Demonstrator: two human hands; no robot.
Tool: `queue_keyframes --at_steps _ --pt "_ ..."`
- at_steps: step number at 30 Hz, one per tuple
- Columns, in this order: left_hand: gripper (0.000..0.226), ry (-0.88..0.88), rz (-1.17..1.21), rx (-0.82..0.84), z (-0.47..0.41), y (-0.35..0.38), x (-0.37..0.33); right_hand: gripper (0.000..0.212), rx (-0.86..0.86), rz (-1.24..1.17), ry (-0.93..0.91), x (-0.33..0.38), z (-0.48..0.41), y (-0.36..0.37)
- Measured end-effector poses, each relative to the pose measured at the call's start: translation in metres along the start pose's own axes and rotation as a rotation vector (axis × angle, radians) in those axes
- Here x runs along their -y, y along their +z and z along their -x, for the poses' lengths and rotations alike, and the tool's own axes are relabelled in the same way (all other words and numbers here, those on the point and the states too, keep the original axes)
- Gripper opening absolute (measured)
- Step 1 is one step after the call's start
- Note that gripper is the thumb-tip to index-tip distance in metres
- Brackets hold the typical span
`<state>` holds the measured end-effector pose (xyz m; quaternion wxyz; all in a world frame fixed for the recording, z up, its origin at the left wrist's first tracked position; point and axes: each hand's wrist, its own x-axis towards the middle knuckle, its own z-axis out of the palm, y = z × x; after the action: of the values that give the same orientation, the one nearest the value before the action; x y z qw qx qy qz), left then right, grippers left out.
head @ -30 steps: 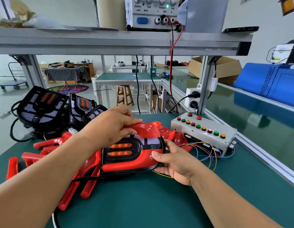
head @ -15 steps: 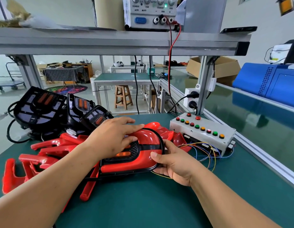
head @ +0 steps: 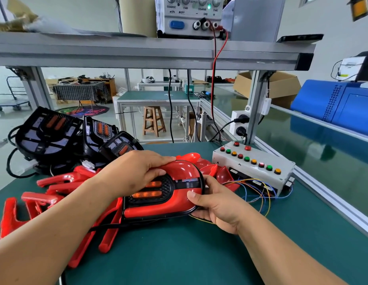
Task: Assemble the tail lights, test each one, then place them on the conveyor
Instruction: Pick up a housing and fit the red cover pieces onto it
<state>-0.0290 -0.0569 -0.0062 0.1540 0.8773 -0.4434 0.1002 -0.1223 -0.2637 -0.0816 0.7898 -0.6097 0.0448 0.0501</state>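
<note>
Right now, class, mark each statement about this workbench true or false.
1. Both the left hand and the right hand touch the red tail light. True.
2. The button box sits left of the tail light. False: it sits to its right.
3. Black housings stand at the table's far left. True.
4. The power supply stands on the table. False: it stands on the shelf above.
</note>
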Motion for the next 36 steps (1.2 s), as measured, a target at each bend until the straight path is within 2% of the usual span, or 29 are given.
queue_keyframes --at_steps 12,18,23,30,36 --pt "0.049 -0.005 -0.116 0.033 -0.005 0.005 -0.003 0.042 0.011 -0.020 0.006 0.002 0.002 0.000" --pt "0.047 0.006 -0.088 -0.092 0.001 0.021 -0.008 0.038 -0.017 0.005 -0.003 0.002 0.003 0.003" --pt "0.045 0.042 -0.051 -0.079 0.003 0.015 0.001 0.039 -0.025 0.037 -0.023 0.002 0.003 0.005" --pt "0.041 0.138 -0.004 -0.185 0.005 0.000 -0.002 0.043 -0.018 0.020 -0.005 0.003 0.004 0.003" --pt "0.033 0.193 -0.005 -0.175 0.003 -0.002 -0.005 0.044 -0.013 0.015 0.003 0.003 0.005 0.003"
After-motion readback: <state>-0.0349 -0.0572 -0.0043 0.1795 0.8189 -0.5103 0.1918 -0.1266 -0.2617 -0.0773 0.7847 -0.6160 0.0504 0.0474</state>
